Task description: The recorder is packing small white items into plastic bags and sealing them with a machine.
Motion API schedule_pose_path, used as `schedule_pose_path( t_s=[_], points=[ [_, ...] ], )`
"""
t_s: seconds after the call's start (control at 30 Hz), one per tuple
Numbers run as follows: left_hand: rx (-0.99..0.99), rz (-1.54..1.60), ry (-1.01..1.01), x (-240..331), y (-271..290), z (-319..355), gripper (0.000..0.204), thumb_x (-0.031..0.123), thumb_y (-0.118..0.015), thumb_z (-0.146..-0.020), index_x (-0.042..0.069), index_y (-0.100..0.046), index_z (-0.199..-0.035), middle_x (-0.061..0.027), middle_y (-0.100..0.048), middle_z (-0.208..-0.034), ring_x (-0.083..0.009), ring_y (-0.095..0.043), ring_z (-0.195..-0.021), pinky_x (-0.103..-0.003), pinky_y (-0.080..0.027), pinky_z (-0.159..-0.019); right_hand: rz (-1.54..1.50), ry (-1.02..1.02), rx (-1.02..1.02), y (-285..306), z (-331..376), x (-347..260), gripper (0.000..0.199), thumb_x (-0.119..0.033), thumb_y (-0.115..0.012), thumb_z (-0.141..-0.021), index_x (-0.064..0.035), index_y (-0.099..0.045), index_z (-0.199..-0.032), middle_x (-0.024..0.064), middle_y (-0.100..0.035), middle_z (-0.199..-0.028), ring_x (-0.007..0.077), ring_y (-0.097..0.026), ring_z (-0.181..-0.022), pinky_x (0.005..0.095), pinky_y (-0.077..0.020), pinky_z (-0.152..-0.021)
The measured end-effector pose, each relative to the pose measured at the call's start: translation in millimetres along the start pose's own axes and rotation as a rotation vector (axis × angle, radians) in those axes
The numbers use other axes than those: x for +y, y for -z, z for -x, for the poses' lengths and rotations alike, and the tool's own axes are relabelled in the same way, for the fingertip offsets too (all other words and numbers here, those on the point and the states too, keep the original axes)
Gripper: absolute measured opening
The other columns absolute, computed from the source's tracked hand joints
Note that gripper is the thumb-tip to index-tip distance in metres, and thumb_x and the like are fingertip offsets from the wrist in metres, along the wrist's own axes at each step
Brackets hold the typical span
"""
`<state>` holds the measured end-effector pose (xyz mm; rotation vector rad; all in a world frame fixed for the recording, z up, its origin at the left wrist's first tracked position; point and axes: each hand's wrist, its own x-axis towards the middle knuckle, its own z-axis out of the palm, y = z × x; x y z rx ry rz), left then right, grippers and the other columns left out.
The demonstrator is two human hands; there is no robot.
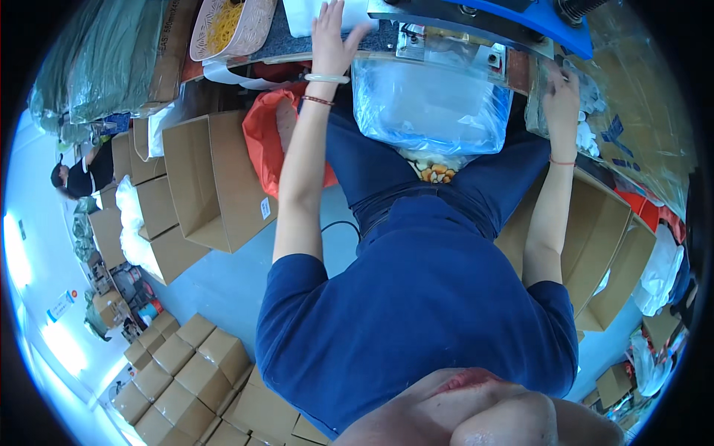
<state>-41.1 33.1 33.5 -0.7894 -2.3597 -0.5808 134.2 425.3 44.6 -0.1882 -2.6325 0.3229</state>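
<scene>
My left hand point(336, 36) lies over a white sheet-like piece point(297, 16) on the dark work surface, fingers stretched and thumb apart. It holds nothing that I can see. On the right, my right hand point(562, 93) is beside the metal base of a blue press point(554, 21), close to some clear plastic and small pale pieces point(591, 97). Its fingers look bent but apart, and nothing shows in them. Between my hands, a container lined with clear blue-tinted plastic point(431, 111) sits at my lap under the table edge.
A pale basket with yellow bands point(224, 28) stands at the far left of the table. Open cardboard boxes point(216, 178) and a red bag point(268, 141) are at my left; another open box point(595, 245) is at my right. Stacked cartons point(186, 372) and another person point(82, 175) are farther left.
</scene>
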Motion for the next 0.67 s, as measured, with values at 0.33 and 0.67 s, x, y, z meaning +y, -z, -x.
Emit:
schedule_pose_path(
  t_s=[0.33, 0.67],
  points=[
    [-0.231, 0.516, 0.516, 43.3, 58.8, 38.7, 0.015, 0.013, -0.076, -0.083, 0.005, -0.076, -0.095, -0.0044, -0.074, -0.085, -0.0088, -0.065, -0.075, -0.025, -0.05, -0.071, -0.619, -0.14, -0.105, 54.7, 46.7, -113.6, 0.025, -0.009, -0.061, -0.095, -0.0087, -0.066, -0.119, 0.0063, -0.065, -0.119, 0.0174, -0.06, -0.109, 0.028, -0.0455, -0.095],
    [-0.492, 0.928, 0.55, 107.1, 80.2, 20.3, 0.024, 0.022, -0.08, -0.081, 0.002, -0.076, -0.095, -0.0082, -0.075, -0.091, -0.0134, -0.068, -0.087, -0.026, -0.051, -0.081, -0.845, 0.15, -0.1, 65.4, -12.0, -163.3, 0.026, -0.006, -0.067, -0.092, -0.0092, -0.067, -0.118, 0.012, -0.069, -0.113, 0.0223, -0.065, -0.103, 0.0298, -0.0513, -0.091]
  ],
)
